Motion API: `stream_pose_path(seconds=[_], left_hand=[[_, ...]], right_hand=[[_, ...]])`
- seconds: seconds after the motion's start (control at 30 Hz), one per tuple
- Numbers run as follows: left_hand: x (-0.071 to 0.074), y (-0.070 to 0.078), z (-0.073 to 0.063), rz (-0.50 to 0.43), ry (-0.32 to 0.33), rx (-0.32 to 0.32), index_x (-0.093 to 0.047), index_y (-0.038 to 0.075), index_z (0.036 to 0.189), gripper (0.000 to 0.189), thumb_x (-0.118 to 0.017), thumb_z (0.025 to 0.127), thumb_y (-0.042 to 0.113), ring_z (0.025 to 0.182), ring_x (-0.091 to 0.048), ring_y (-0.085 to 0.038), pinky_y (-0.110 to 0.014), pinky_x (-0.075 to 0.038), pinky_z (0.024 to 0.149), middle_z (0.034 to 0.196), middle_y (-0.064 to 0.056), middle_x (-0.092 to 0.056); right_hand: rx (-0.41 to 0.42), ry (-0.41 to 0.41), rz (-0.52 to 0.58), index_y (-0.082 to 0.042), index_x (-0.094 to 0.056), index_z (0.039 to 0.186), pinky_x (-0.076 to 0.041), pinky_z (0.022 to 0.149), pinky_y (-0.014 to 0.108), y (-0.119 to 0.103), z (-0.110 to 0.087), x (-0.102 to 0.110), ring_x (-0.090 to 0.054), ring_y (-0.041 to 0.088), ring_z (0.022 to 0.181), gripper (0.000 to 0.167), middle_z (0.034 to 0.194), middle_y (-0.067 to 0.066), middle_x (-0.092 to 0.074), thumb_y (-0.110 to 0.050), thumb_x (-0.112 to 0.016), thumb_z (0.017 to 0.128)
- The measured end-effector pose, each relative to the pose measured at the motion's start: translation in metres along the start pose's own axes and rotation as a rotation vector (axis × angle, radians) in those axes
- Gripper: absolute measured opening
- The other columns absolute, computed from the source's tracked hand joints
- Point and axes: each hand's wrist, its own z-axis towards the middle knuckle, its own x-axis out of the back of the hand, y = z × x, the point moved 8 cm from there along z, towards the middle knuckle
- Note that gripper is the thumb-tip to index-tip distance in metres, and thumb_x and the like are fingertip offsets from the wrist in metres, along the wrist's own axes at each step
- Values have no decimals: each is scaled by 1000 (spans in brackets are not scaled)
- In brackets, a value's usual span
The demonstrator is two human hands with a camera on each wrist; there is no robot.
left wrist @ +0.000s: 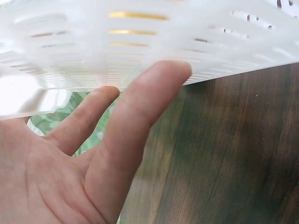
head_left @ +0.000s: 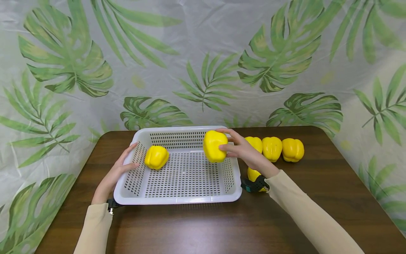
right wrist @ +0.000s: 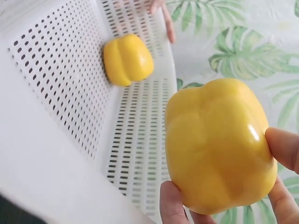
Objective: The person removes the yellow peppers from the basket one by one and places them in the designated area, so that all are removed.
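Note:
A white perforated basket stands on the table with one yellow bell pepper inside, against its left end. My left hand holds the basket's left side, thumb and finger spread across the rim; in the left wrist view the thumb lies close against the slotted plastic. Over the basket's right end, my right hand grips a second yellow bell pepper between thumb and fingers. The right wrist view shows this held pepper large, in front of the basket's wall.
Several more yellow bell peppers lie on the dark wooden table right of the basket, some partly hidden behind my right hand and wrist. A leaf-patterned cloth hangs behind the table.

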Motion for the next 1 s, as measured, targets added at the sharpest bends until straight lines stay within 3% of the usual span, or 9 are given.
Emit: stream_pose_path(seconds=[0.43, 0.63, 1.0], left_hand=[[-1, 0, -1, -13, -5, 12, -8, 31, 154, 74, -50, 95, 13, 119, -38, -54, -57, -50, 78, 155, -20, -8], [0, -1, -1, -10, -4, 20, -8, 31, 154, 75, -51, 95, 14, 120, -38, -54, -57, -50, 79, 155, -20, -8], [-2, 0, -1, -18, -7, 23, -8, 29, 154, 74, -49, 96, 11, 120, -37, -53, -56, -50, 79, 155, -20, -7]], right_hand=[[15, 28, 21, -23, -35, 147, -46, 92, 47, 4, -13, 16, -51, 34, 108, 59, 131, 20, -40, -20, -61, 94], [23, 49, 46, -22, -36, 146, -46, 91, 48, 7, -18, 25, -49, 34, 111, 58, 135, 18, -37, -20, -61, 94], [15, 89, 69, -22, -35, 147, -48, 82, 37, 14, -29, 41, -51, 31, 104, 58, 136, 16, -36, -21, -60, 94]])
